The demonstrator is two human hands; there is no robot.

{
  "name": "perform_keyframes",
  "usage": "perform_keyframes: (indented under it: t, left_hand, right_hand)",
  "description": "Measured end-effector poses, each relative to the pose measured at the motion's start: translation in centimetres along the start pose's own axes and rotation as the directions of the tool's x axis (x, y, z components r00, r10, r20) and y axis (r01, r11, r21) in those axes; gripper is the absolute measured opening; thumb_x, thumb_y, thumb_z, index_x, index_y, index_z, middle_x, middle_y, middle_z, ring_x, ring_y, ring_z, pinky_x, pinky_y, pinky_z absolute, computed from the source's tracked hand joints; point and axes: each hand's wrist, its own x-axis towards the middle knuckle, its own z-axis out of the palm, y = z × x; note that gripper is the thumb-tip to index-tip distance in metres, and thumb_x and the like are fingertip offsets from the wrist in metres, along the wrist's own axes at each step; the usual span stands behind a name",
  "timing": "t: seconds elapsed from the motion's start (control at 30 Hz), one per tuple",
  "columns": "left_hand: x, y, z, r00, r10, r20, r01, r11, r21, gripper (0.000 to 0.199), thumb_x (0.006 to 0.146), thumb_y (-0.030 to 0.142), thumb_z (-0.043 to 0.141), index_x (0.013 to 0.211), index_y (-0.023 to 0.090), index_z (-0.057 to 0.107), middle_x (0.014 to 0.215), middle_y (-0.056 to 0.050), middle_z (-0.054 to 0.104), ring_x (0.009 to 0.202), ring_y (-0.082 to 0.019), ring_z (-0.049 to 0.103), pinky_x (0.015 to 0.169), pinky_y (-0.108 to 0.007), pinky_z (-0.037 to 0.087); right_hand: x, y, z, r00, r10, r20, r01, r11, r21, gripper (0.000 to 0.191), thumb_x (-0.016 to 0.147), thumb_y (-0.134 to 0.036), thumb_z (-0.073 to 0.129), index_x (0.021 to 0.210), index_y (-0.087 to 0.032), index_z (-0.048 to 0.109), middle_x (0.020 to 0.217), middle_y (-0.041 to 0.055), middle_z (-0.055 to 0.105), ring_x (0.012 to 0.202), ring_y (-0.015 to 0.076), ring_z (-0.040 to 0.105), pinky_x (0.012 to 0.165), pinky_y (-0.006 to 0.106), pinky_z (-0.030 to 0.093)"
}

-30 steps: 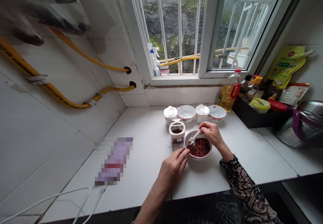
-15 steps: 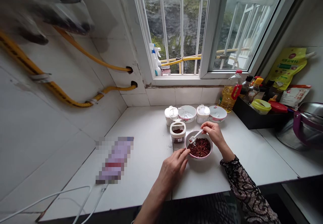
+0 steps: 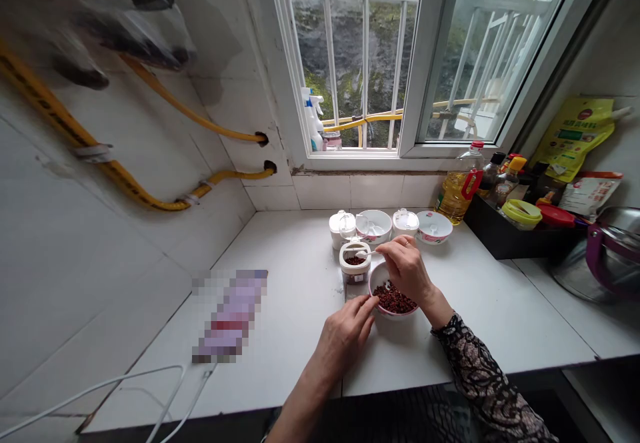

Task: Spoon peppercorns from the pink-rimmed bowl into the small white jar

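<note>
The right hand (image 3: 407, 270) pinches the handle of a small white spoon (image 3: 363, 254) between thumb and fingers. The spoon's head is over the open top of a little jar (image 3: 352, 276) with dark red bits in it. I can't tell if the spoon has any bits on it. The bowl (image 3: 382, 274) is just beside the jar, a bit nearer the front edge of the white counter (image 3: 285, 323), so the spoon likely has only a short way to go between them. The bowl has lots of red bits (image 3: 394, 299) in it. The left hand (image 3: 347, 336) has bent fingers close together at the bowl's left rim, maybe so the bowl won't slide. I can't tell if it pinches the rim or just rests there. Near the counter's back edge, two white tubs (image 3: 342, 235) and two flowery bowls (image 3: 435, 230) make a row, perhaps to leave room for the hands. Right of them is an oil bottle (image 3: 456, 196), close to a black box (image 3: 493, 235).
</note>
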Motion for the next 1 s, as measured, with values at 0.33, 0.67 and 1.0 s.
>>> perform_keyframes:
  t: [0.33, 0.67, 1.0]
  left_hand:
    - [0.0, 0.1, -0.3, 1.0, 0.0, -0.001, 0.0, 1.0, -0.017, 0.035, 0.094, 0.011, 0.045, 0.126, 0.021, 0.05, 0.112, -0.009, 0.068, 0.097, -0.019, 0.069, 0.075, -0.028, 0.06]
    - [0.0, -0.1, 0.1, 1.0, 0.015, -0.013, -0.015, 1.0, -0.005, 0.035, 0.094, 0.012, 0.045, 0.127, 0.021, 0.051, 0.112, -0.008, 0.068, 0.095, -0.018, 0.07, 0.076, -0.026, 0.059]
    - [0.0, -0.1, -0.1, 1.0, 0.011, -0.003, -0.011, 1.0, -0.008, 0.036, 0.094, 0.012, 0.044, 0.128, 0.022, 0.05, 0.112, -0.009, 0.068, 0.095, -0.018, 0.069, 0.076, -0.027, 0.059]
  right_hand:
    - [-1.5, 3.4, -2.8, 0.963, 0.267, 0.033, -0.265, 0.963, -0.056, 0.018, 0.08, -0.016, 0.05, 0.075, -0.022, 0.066, 0.066, 0.003, 0.067, 0.072, 0.0222, 0.059, 0.082, 0.038, 0.042]
    - [-2.2, 2.9, -0.9, 0.916, 0.321, 0.243, -0.335, 0.942, 0.019, 0.02, 0.074, -0.011, 0.049, 0.07, -0.021, 0.066, 0.069, 0.0011, 0.071, 0.071, 0.0183, 0.063, 0.089, 0.037, 0.041]
    - [-2.0, 3.7, -1.4, 0.764, 0.623, 0.167, -0.643, 0.715, 0.274, 0.015, 0.069, -0.021, 0.05, 0.067, -0.021, 0.065, 0.053, -0.0013, 0.064, 0.056, 0.0173, 0.062, 0.064, 0.028, 0.048]
